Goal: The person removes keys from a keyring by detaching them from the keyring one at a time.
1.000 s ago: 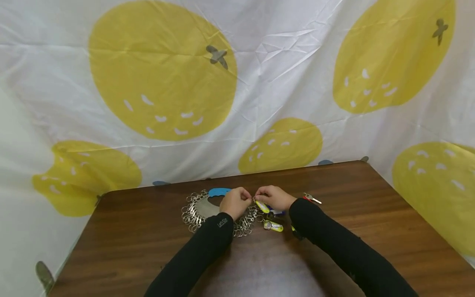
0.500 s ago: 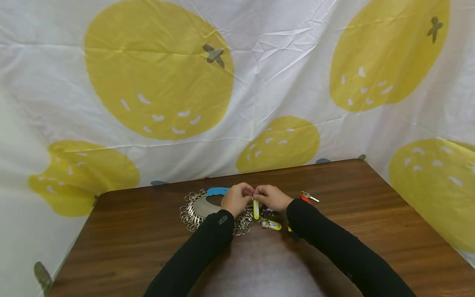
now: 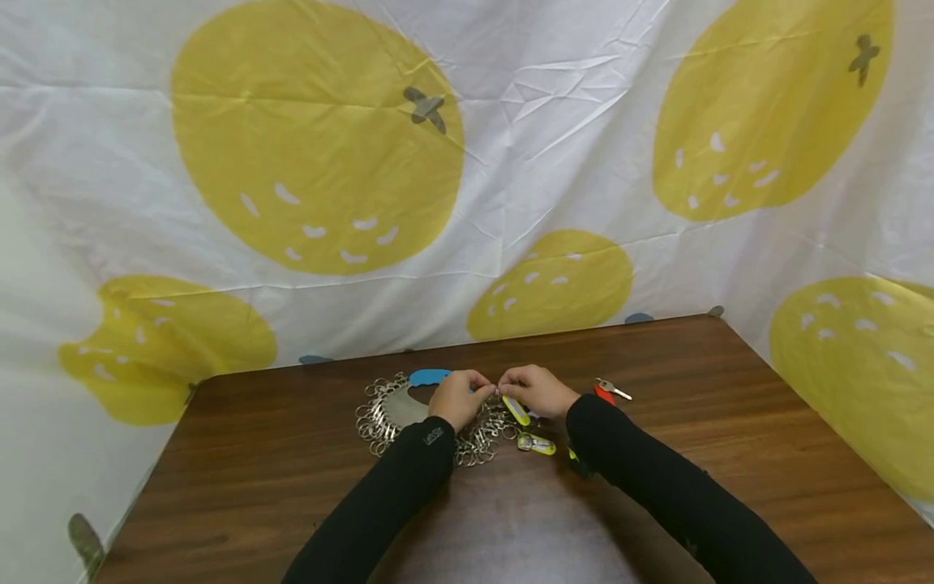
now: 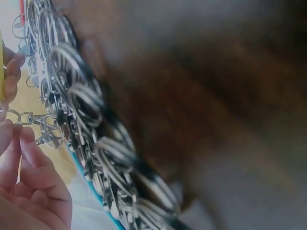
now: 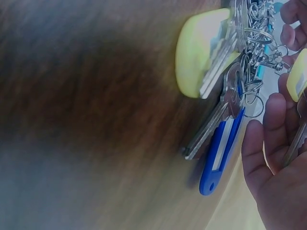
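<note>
Head view: the left hand (image 3: 456, 397) and right hand (image 3: 535, 388) meet above the wooden table (image 3: 730, 422), both pinching one small metal clasp (image 4: 25, 117) between their fingertips; a yellow key tag (image 3: 516, 410) hangs just below.

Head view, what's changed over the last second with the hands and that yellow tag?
The yellow tag hung straight down half a second ago; now it slants down to the right again, as it did a second ago. Both the left hand and right hand still pinch the clip between them. The pile of rings, the other yellow tag and the red key lie unmoved.
</note>
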Demonstrator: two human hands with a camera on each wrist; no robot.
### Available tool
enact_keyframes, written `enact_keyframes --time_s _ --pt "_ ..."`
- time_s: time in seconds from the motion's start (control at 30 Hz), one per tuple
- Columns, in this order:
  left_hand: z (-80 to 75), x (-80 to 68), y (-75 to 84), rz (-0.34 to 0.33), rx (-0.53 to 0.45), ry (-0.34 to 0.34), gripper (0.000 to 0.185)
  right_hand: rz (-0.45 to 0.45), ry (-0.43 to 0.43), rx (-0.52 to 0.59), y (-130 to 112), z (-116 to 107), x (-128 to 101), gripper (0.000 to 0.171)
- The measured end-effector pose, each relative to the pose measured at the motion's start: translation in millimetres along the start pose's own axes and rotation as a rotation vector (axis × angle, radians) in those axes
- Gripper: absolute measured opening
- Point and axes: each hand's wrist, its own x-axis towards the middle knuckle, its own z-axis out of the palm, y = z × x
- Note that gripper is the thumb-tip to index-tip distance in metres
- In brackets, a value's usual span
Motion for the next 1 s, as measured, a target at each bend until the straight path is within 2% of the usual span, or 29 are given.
enact_keyframes --time_s 0.27,0.5,0.63,0.77,1.0 --pt "-1.3 -2.9 4.4 -0.034 -0.046 0.012 0.013 0.009 0.023 -0.015 -4 -2 -2 0.023" --pt "-4.4 -8.8 8.5 -0.021 -0.088 -0.03 0.018 0.036 -0.003 -0.007 -6 -2 -3 0.023" --pt "-4.9 -10.3 7.5 0.017 -0.05 -0.019 0.018 0.041 -0.009 -0.02 -7 -2 -2 0.023" --pt "-6.0 -9.8 7.4 0.043 -0.004 -0.013 0.017 0.028 0.018 -0.082 -6 -2 2 0.023" --pt "-7.1 -8.7 5.1 0.042 0.016 -0.028 0.017 0.034 0.068 -0.153 -6 -3 11 0.02"
